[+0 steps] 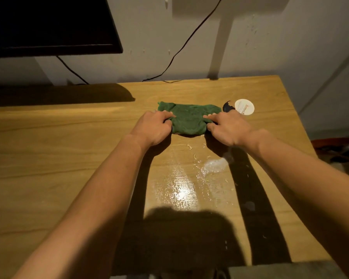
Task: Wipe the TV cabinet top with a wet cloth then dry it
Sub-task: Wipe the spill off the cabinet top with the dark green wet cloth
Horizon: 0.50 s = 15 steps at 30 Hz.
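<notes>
So both hands are on the dark green terry cloth [187, 119], which is lying bunched up on the light wood-grain counter [48, 158]. It's in the right half, closer to the far edge than the near one. The left hand [155, 125] has its fingers curled into the cloth's left end and is gripping a fold of it. The right hand [226, 127] does the same on the right end, with the fingers on top and the thumb tucked against the near edge of the fabric, so that's a pinch too. Both forearms are stretched out over the counter from the near edge.

Just right of the cloth, toward the far right corner, there's a small round white lid-looking disc [244, 106] lying flat. A small dark object [227, 107] sits right beside it, partly behind the right hand, and I honestly can't tell what it is.

Between the arms, on the near side of the cloth, the counter has a shiny wet patch [181, 188] catching the light. There's also a whitish smear [214, 165] and a few pale crumbs scattered around it.

At the far left a black flat TV screen [48, 25] hangs over the counter's far edge. A thin black cable [181, 47] runs down the grey wall [270, 47] to the far edge.
</notes>
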{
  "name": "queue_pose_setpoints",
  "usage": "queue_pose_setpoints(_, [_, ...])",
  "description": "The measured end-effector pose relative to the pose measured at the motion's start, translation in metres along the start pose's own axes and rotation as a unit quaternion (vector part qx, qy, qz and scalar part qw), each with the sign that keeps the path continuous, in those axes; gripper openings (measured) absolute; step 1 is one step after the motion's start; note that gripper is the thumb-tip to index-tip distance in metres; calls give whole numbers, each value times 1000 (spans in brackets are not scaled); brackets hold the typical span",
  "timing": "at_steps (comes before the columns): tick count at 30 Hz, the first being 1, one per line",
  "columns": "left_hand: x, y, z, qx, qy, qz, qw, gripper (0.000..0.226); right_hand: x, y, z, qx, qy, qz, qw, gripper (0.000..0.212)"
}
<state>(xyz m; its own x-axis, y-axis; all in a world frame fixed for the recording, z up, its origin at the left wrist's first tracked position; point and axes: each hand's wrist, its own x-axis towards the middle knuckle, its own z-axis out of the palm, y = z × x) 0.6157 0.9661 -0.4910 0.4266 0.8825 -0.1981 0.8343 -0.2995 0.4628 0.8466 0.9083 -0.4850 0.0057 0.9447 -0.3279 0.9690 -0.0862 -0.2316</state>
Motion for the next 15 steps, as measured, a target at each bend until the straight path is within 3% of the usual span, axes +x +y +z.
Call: queue_pose_setpoints(15, [-51, -4, 13, -29, -11, -22, 999, 42, -49, -22, 15, -9, -2, -8, 1000, 47])
